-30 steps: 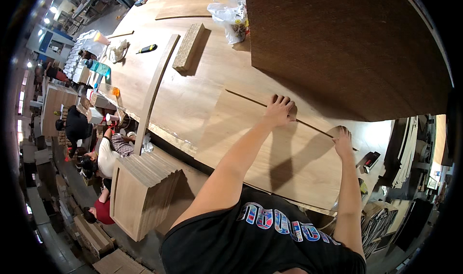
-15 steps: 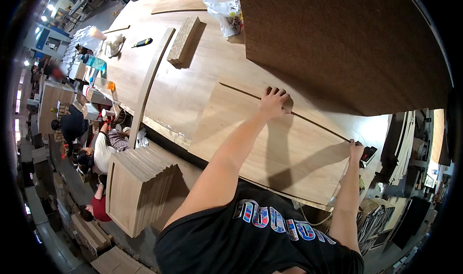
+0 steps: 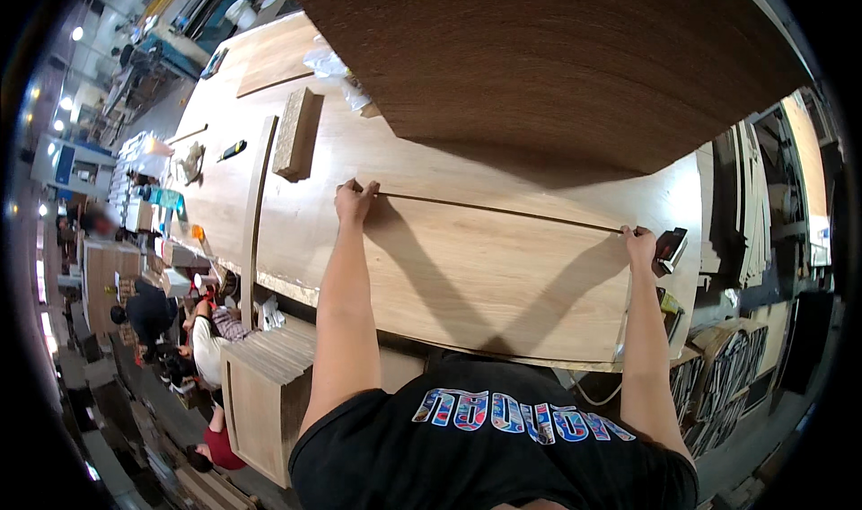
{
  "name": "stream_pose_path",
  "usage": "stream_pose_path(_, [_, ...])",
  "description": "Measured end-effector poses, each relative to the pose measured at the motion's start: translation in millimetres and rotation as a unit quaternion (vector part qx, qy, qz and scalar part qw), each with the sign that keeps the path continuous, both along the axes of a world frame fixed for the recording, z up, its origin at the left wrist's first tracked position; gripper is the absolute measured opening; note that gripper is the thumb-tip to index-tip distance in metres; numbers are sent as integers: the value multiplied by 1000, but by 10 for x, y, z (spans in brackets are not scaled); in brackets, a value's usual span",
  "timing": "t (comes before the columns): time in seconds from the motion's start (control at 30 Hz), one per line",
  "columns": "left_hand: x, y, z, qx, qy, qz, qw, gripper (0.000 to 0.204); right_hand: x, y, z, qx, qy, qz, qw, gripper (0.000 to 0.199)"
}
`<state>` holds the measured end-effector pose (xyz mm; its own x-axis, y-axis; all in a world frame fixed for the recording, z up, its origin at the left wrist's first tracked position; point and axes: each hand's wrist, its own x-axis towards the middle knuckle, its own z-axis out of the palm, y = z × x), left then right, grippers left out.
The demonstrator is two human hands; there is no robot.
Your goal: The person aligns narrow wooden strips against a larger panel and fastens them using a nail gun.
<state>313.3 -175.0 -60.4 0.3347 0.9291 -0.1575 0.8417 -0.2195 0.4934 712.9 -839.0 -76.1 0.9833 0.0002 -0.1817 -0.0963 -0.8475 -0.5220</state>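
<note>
Head view, wood panel [image 3: 512, 281], left hand [image 3: 354, 203], right hand [image 3: 639, 243] at far corners

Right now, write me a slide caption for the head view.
Left hand and right hand at the far corners of a pale wood panel on a workbench.

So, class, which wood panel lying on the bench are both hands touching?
The near panel, left hand and right hand at its far corners; the other panel, at upper left, is untouched.
</note>
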Motion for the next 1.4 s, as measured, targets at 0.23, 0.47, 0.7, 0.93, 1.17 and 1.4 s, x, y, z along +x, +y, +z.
stream_pose_path(0.23, [-22, 119, -212, -3, -122, -51, 991, 58, -106, 35, 241, -10, -4, 1, 1000, 48])
stream_pose_path(0.47, [789, -534, -45, 359, 0, -78, 930, 68, -33, 177, 448, 9, 47, -67, 997, 51])
stream_pose_path(0.7, [2741, -3610, 525, 47, -35, -551, 833, 89, 109, 11, 415, -11, 114, -53, 992, 49])
stream_pose_path(0.93, [3491, -4432, 570, -10, 87, -634, 768, 85, 82, 23, 512, 23, 158, -72, 985, 53])
stream_pose_path(1.17, [3412, -4356, 249, 69, 6, -640, 765, 73, 1, 39, 644, 85, 174, -93, 977, 54])
stream_pose_path(1.4, [3418, -4415, 357, 75, 7, -638, 767, 70, -50, 24, 623, 87, 152, -103, 979, 49])
